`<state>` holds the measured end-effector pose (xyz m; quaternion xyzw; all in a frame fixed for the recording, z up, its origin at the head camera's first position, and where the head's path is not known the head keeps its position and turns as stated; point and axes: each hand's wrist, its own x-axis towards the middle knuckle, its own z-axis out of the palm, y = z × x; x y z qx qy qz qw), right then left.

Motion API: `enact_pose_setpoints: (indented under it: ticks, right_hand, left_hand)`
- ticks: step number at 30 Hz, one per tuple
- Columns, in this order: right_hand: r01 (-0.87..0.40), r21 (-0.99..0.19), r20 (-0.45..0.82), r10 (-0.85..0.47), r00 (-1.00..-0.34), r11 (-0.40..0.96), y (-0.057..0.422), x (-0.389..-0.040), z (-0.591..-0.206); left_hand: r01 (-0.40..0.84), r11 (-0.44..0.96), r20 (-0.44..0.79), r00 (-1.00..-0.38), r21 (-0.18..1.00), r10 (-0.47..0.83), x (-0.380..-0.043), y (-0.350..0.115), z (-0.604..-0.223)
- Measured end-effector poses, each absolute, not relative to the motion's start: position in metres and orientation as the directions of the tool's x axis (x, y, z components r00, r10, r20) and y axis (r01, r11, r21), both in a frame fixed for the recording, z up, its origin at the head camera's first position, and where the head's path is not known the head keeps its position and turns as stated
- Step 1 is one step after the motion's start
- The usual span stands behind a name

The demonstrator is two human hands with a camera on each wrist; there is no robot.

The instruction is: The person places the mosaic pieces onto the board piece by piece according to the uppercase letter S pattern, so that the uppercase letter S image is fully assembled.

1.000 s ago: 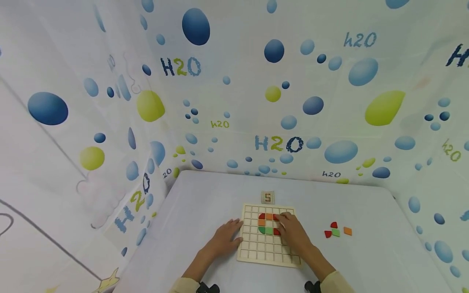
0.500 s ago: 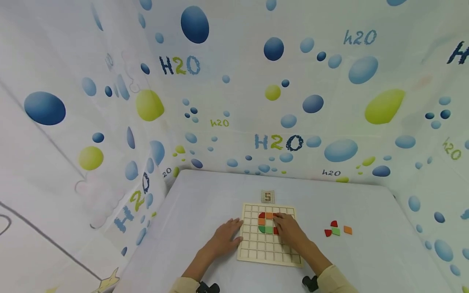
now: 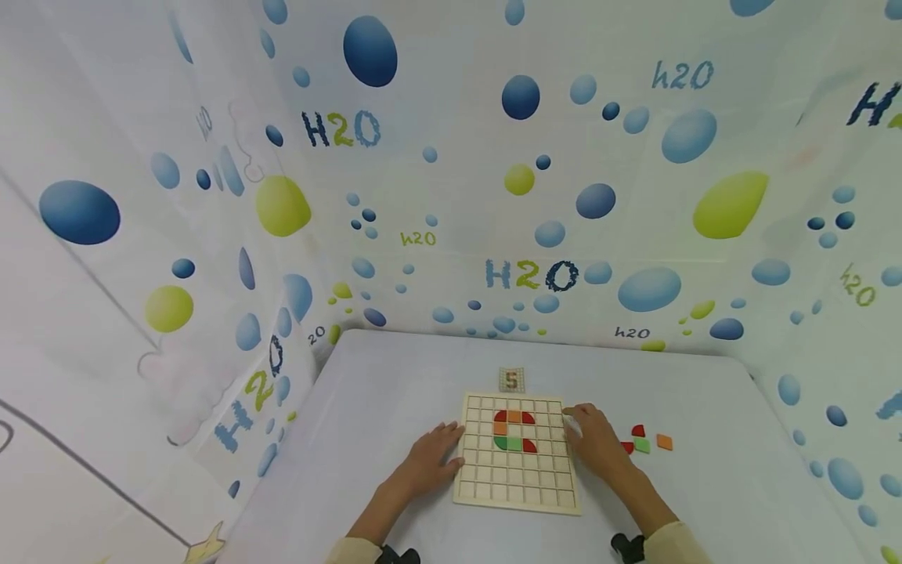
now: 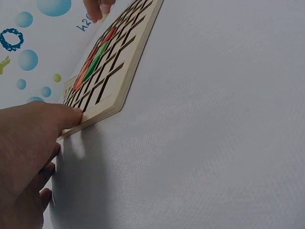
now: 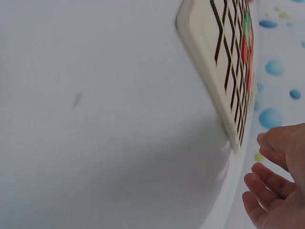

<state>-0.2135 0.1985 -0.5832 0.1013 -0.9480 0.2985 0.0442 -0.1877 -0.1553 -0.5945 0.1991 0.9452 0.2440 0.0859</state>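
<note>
A wooden grid board [image 3: 517, 474] lies flat on the table. Red, orange and green tiles [image 3: 514, 444] fill some cells in its upper middle, several with rounded corners. My left hand [image 3: 427, 458] rests against the board's left edge with fingers extended; the left wrist view has its thumb [image 4: 71, 116] touching the rim. Over by the right edge is my right hand [image 3: 597, 442], fingers loosely bent. In the right wrist view that hand [image 5: 279, 179] holds nothing and appears apart from the board [image 5: 205, 62].
Loose tiles lie right of the right hand: an orange one [image 3: 665, 442], a light green one [image 3: 641, 445] and two red ones [image 3: 637, 430]. A small patterned card [image 3: 511, 380] sits beyond the board's far edge. White printed sheeting [image 3: 451, 196] surrounds the white table [image 3: 395, 376].
My right hand has moved off the tiles on the board, rightward to its right edge. A red rounded tile shows at the top right of the pattern. The left hand stays put.
</note>
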Motion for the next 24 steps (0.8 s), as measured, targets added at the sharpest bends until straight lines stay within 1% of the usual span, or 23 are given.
enact_pose_setpoints:
  ticks: [3, 7, 12, 16, 19, 24]
  right_hand:
    - [-0.176, -0.573, 0.132, -0.122, -0.984, 0.801, 0.223, -0.210, -0.579]
    - [-0.129, -0.566, 0.115, -0.077, -0.990, 0.814, 0.260, -0.207, -0.575]
    - [-0.036, -0.544, 0.034, -0.020, -0.999, 0.838, 0.304, -0.205, -0.569]
    - [0.014, -0.518, -0.002, 0.015, -1.000, 0.855, 0.327, -0.202, -0.568]
    - [0.019, -0.507, 0.000, 0.022, -1.000, 0.862, 0.336, -0.199, -0.572]
    - [-0.020, -0.508, 0.055, 0.010, -0.998, 0.861, 0.341, -0.196, -0.583]
  left_hand:
    - [0.338, 0.795, -0.045, -0.909, 0.504, 0.415, -0.187, -0.156, -0.595]
    - [0.340, 0.791, -0.042, -0.908, 0.509, 0.417, -0.186, -0.156, -0.594]
    - [0.332, 0.790, -0.058, -0.906, 0.515, 0.419, -0.187, -0.155, -0.592]
    - [0.330, 0.791, -0.060, -0.907, 0.515, 0.417, -0.188, -0.155, -0.593]
    - [0.332, 0.796, -0.061, -0.907, 0.506, 0.417, -0.187, -0.155, -0.594]
    - [0.336, 0.792, -0.051, -0.907, 0.510, 0.418, -0.187, -0.154, -0.593]
